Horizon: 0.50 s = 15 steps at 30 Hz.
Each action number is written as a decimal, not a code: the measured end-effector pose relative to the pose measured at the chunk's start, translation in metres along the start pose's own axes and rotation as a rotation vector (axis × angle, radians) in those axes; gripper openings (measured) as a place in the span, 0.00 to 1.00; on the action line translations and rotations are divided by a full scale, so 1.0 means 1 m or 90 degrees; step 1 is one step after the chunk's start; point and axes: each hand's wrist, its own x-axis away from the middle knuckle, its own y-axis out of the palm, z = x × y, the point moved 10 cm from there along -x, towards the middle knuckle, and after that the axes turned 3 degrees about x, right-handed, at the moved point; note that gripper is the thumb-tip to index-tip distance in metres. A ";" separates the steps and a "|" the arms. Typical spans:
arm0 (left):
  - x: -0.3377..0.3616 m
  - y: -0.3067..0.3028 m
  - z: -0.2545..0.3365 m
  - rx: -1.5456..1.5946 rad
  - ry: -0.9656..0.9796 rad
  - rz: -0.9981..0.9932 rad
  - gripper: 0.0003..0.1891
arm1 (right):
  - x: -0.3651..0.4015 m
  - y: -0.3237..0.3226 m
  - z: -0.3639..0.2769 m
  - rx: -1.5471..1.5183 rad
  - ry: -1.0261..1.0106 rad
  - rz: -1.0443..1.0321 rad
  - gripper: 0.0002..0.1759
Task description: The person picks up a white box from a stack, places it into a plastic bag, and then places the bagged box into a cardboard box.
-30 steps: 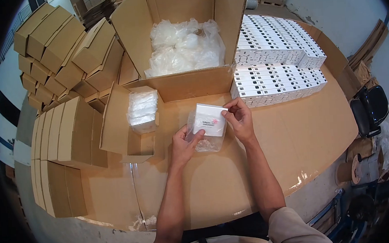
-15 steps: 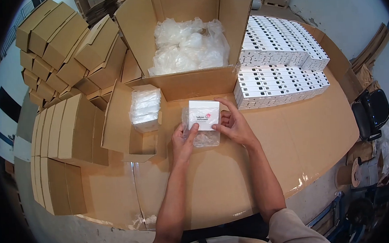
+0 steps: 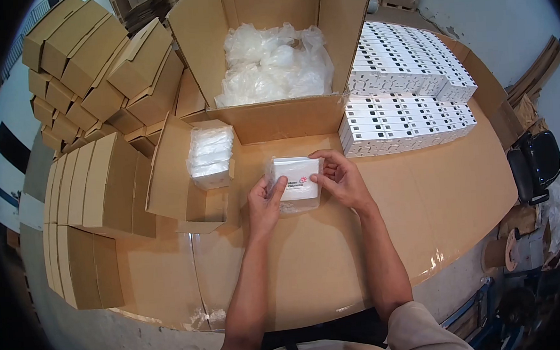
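A small white box (image 3: 298,174) with printed lettering and a red mark is mostly inside a clear plastic bag (image 3: 299,205), above the middle of the cardboard-covered table. My left hand (image 3: 266,203) grips the left side of box and bag, thumb on the front. On the right side, my right hand (image 3: 342,179) holds them with thumb and fingers near the upper right corner. To the left, an open cardboard carton (image 3: 206,208) contains several white bagged packets (image 3: 210,150) in its far part.
Behind stands a large open carton (image 3: 289,120) full of clear plastic bags (image 3: 273,66). Stacked white boxes (image 3: 408,119) stand at the back right. Brown cartons (image 3: 101,186) are piled at the left. A black chair (image 3: 539,165) is beyond the right edge.
The white box has moved down, deeper into the clear bag, and less of the bag hangs below it. My right hand has come slightly lower with it.
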 end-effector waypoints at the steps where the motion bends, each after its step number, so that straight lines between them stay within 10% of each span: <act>1: 0.001 0.002 0.003 0.008 -0.004 -0.001 0.15 | 0.000 -0.001 0.000 0.002 -0.014 -0.001 0.22; 15: -0.003 0.000 0.001 0.014 0.016 -0.011 0.14 | 0.000 -0.007 0.004 0.094 -0.018 0.018 0.05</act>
